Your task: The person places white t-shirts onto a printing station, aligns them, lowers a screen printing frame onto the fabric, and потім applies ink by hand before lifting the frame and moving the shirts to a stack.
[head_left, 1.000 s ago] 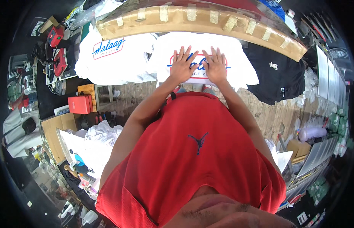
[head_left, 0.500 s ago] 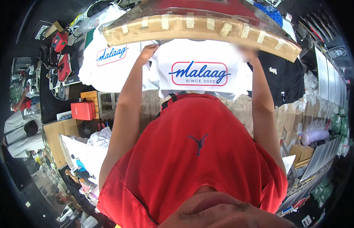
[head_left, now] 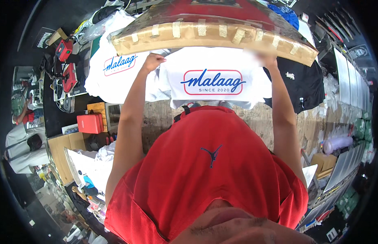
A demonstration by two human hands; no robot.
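A white T-shirt (head_left: 176,90) with a blue script print inside a red rounded outline hangs spread before me, its upper part tucked beneath a brown-taped board (head_left: 185,42). At the shirt's upper left edge, my left hand (head_left: 152,62) is closed, its fingertips pinching the fabric. My right hand (head_left: 267,59) is by the upper right corner of the shirt, just below the board's edge; its fingers are blurred, so their grip cannot be made out.
Another white shirt (head_left: 97,83) with a similar print lies to the left. A black shirt (head_left: 298,85) hangs on the right. Further left are a red box (head_left: 90,123) and a cardboard box (head_left: 67,142). A purple roll (head_left: 338,144) lies at far right.
Both hands and the shirt sit slightly lower in the view, and so do the surroundings. My left hand has shifted a little left and down from the board's edge.
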